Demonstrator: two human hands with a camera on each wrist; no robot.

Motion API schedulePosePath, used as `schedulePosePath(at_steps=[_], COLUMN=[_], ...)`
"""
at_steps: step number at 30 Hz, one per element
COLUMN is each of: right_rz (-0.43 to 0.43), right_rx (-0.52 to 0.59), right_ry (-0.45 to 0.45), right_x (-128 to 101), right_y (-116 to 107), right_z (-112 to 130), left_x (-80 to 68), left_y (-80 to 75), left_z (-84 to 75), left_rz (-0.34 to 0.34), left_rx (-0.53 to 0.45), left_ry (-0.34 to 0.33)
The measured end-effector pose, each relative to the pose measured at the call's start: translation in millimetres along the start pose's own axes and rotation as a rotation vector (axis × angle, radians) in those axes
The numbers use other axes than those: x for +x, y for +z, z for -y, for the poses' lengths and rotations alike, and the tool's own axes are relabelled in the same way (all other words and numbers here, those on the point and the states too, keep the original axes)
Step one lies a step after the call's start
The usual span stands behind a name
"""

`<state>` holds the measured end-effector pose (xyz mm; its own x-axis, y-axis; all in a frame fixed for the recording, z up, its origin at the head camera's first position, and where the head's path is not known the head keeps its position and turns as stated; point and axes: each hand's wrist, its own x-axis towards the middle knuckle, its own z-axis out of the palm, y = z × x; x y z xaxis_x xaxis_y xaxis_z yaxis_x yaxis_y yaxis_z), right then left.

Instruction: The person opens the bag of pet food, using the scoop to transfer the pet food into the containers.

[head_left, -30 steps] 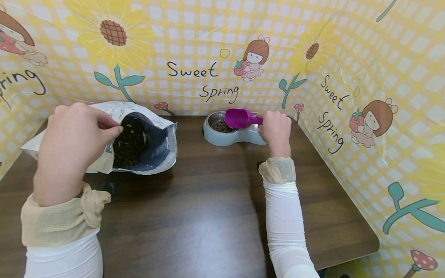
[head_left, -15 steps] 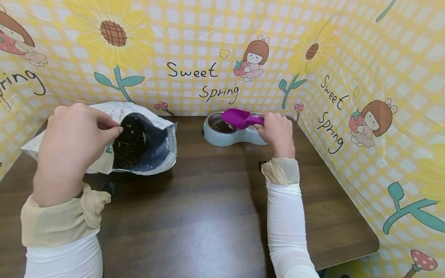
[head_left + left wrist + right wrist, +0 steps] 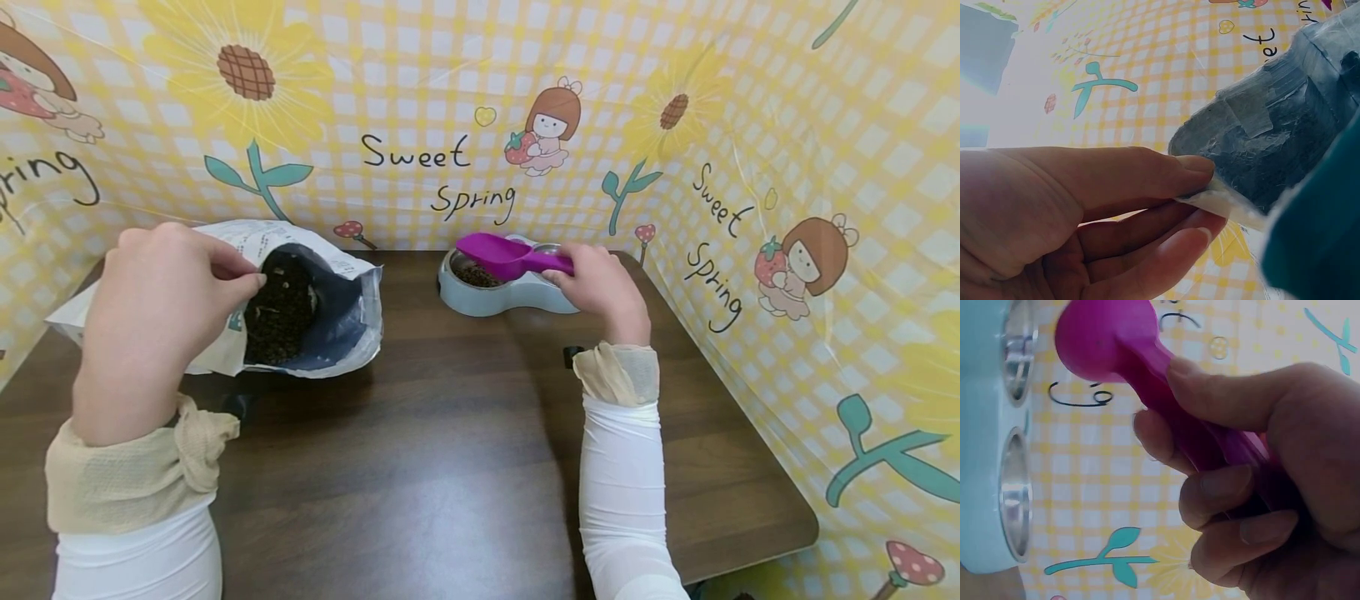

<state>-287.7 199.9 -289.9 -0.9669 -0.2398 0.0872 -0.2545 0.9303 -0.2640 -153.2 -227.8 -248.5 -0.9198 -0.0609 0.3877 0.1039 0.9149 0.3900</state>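
Head view: a person's left hand [image 3: 161, 308] pinches the upper edge of an opened feed bag [image 3: 300, 300] lying on its side on the dark wooden table [image 3: 450, 467], its mouth showing dark kibble [image 3: 279, 310] inside. The right hand [image 3: 600, 283] grips the handle of a purple scoop [image 3: 498, 254], held above the left bowl of a pale blue double pet feeder [image 3: 502, 296] at the table's far edge; dark kibble lies in that bowl. The feeder stands well apart from the bag, to its right. A yellow checked backdrop [image 3: 420, 100] printed with sunflowers and the words "Sweet Spring" rises behind and along the right side of the table. Both forearms wear white sleeves with beige cuffs.

Left wrist view: the thumb and forefinger of the left hand [image 3: 1072, 212] close on the white rim of the bag [image 3: 1272, 144], pinching it flat, the bag's silvery-grey lining gaping just beyond the fingertips; the other fingers curl below.

Right wrist view: the right hand [image 3: 1260, 481] is wrapped round the scoop's handle, thumb along one side and three fingers curled over the other, the scoop [image 3: 1116, 344] pointing away toward the feeder [image 3: 985, 456], whose two metal bowls show edge-on at the frame's left
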Motion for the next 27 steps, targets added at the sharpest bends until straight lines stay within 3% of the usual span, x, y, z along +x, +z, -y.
schedulePosePath(at_steps=[15,27], right_rz=[-0.002,0.145], right_rx=[0.142,0.140], right_ry=[-0.272,-0.433], right_x=[-36,-57], right_y=[-35,-39], right_z=[19,68], left_x=[-0.4,-1.0], left_y=[0.6,-0.2], left_z=[0.1,0.4], left_rz=[-0.002,0.003], left_rx=[-0.004,-0.005], left_ry=[0.015,0.004])
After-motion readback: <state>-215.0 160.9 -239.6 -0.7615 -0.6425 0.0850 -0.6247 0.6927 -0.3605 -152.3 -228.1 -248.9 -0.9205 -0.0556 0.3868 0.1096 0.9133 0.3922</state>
